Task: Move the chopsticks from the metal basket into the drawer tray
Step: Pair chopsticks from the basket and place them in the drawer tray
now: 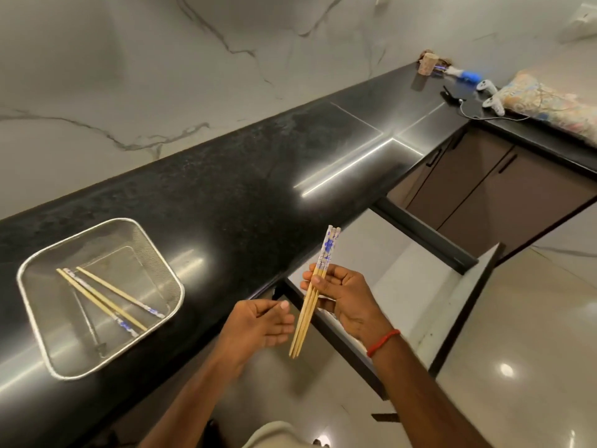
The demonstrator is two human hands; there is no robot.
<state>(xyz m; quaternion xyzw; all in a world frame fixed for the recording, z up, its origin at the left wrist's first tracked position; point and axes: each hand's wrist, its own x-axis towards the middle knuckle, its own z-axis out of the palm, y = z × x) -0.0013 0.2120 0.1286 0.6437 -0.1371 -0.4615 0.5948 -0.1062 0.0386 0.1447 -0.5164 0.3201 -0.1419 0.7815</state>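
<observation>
My right hand (347, 300) grips a bundle of chopsticks (315, 291), perhaps three, over the open drawer (416, 286); my left hand (258, 324) hovers beside them, fingers loosely apart.

Chopsticks in the right hand (347, 294): three (315, 291), bundled side by side, blue-patterned ends up.
Chopsticks in the metal basket (38, 305): three (106, 300), loose on the bottom and crossing one another. One thin dark metal rod (89, 324) also lies in the basket; its kind cannot be told.
Baskets: one, on the black counter (226, 195).
Open drawers: one (452, 305).
Hands: two; the left hand (258, 324) holds nothing.
Red wrist threads: one (382, 342), on the right wrist.
White controllers at the far end of the counter: two (489, 93).
Cabinet doors below the far counter: two (491, 189), each with one dark handle.
</observation>
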